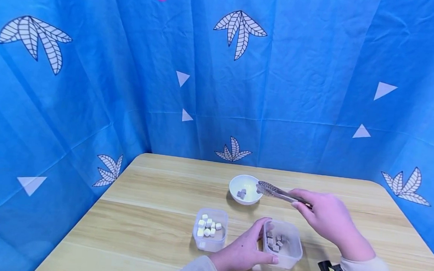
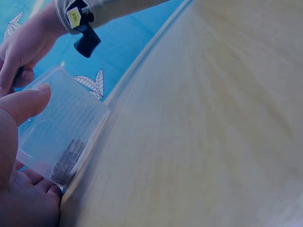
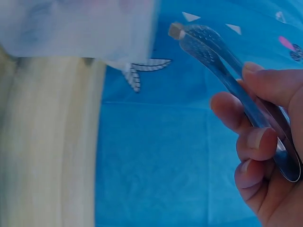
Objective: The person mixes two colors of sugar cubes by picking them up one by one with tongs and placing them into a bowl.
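My right hand (image 1: pixel 326 216) holds metal tongs (image 1: pixel 281 193) with perforated tips, fingers and thumb wrapped about the handles. A small greyish-brown cube (image 3: pixel 176 31) is pinched at the tips in the right wrist view. In the head view those tips are over the right rim of a white bowl (image 1: pixel 245 201), where a few similar cubes (image 1: pixel 241 193) lie. My left hand (image 1: pixel 244 248) grips a clear plastic container (image 1: pixel 289 261), thumb at the near side and fingers at the far side. More brown cubes (image 1: pixel 275 242) lie inside it.
Left of my left hand, a second clear container (image 1: pixel 211 247) holds several white cubes (image 1: pixel 208 224). Everything stands on a light wooden table (image 1: pixel 150 219). A blue patterned curtain (image 1: pixel 303 95) hangs behind and along the sides.
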Demonstrator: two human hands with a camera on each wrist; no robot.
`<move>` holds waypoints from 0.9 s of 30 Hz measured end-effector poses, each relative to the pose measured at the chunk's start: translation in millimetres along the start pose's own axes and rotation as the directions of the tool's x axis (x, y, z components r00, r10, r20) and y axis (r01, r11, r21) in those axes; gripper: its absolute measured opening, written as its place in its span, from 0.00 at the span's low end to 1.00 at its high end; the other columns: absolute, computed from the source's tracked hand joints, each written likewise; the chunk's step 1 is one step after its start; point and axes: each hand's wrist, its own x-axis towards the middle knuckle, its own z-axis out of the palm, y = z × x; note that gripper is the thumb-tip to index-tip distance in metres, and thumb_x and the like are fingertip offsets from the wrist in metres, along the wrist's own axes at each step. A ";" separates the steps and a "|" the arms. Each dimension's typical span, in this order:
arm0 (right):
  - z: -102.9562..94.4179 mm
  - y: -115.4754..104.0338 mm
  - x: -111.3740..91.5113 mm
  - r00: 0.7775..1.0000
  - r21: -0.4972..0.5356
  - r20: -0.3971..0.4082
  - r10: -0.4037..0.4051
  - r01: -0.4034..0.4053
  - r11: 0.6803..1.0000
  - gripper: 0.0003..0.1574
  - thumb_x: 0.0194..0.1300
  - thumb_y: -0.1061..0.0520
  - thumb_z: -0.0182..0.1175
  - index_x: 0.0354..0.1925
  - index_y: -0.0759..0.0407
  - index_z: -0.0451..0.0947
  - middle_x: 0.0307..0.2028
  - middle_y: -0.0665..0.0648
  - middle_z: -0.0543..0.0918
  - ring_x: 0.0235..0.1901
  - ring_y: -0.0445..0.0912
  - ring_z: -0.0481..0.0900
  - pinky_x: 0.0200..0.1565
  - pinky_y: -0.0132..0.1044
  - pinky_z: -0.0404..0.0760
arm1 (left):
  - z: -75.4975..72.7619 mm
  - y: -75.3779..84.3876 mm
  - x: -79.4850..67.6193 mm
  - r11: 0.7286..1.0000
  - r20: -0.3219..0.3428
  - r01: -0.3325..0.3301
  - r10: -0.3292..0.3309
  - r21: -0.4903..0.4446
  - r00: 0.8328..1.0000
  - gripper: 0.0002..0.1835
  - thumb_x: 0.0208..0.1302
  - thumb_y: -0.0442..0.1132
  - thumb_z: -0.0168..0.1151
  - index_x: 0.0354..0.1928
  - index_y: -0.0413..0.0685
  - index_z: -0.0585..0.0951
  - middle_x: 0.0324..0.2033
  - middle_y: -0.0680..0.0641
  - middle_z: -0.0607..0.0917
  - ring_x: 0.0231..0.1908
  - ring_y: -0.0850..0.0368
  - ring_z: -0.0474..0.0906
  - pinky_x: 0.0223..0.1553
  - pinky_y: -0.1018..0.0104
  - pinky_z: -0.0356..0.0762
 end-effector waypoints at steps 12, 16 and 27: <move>31.6 3.1 -2.3 0.997 0.002 0.046 0.060 -0.060 0.998 0.16 0.64 0.51 0.70 0.51 0.48 0.86 0.24 0.41 0.79 0.17 0.35 0.64 0.21 0.36 0.66 | 1.0 -3.1 2.1 1.000 -0.005 0.005 -0.005 0.021 1.000 0.50 0.55 0.53 0.76 0.76 0.61 0.58 0.68 0.58 0.70 0.67 0.62 0.66 0.71 0.53 0.57; 35.6 2.0 -2.6 0.993 -0.002 0.081 0.088 -0.088 0.996 0.16 0.65 0.50 0.69 0.51 0.48 0.85 0.20 0.39 0.73 0.16 0.36 0.61 0.19 0.36 0.63 | 1.0 -4.0 2.2 1.000 -0.005 -0.002 0.002 0.015 1.000 0.50 0.55 0.53 0.76 0.76 0.60 0.58 0.68 0.59 0.70 0.66 0.63 0.67 0.71 0.54 0.58; 35.4 1.8 -1.5 0.986 -0.007 0.125 0.107 -0.107 0.994 0.18 0.64 0.49 0.70 0.52 0.49 0.85 0.25 0.43 0.80 0.19 0.38 0.67 0.23 0.39 0.70 | 0.7 -1.6 1.0 1.000 -0.009 -0.007 0.008 0.003 1.000 0.50 0.56 0.50 0.77 0.76 0.61 0.58 0.68 0.59 0.70 0.66 0.63 0.67 0.71 0.57 0.58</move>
